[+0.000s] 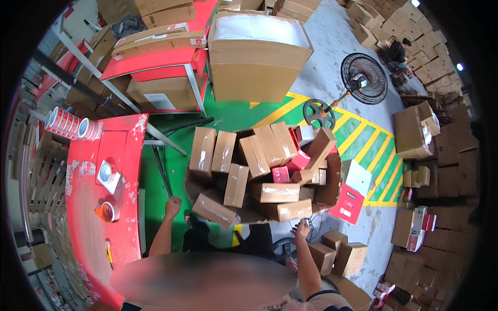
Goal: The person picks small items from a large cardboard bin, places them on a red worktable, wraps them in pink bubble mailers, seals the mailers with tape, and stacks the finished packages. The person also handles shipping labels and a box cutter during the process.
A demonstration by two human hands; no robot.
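A big open carton (pixel 328 192) stands in front of me, heaped with several small brown boxes (pixel 236 185) and a few red ones (pixel 280 174). To the left of it my left hand (pixel 172 206) is closed, its fingers curled at the near end of a dark bar (pixel 162 171); whether it grips the bar is unclear. My right hand (pixel 301 228) is closed beside the carton's near right corner, at a small greyish metal part. What lies between its fingers is too small to make out.
Along the left runs a red table (pixel 85 192) with tape rolls (pixel 108 211) and a yellow cutter (pixel 109 254). A tall carton (pixel 254 75) and a black fan (pixel 364 79) stand beyond. More boxes (pixel 349 259) sit on the floor at right, near a red-and-white panel (pixel 348 202).
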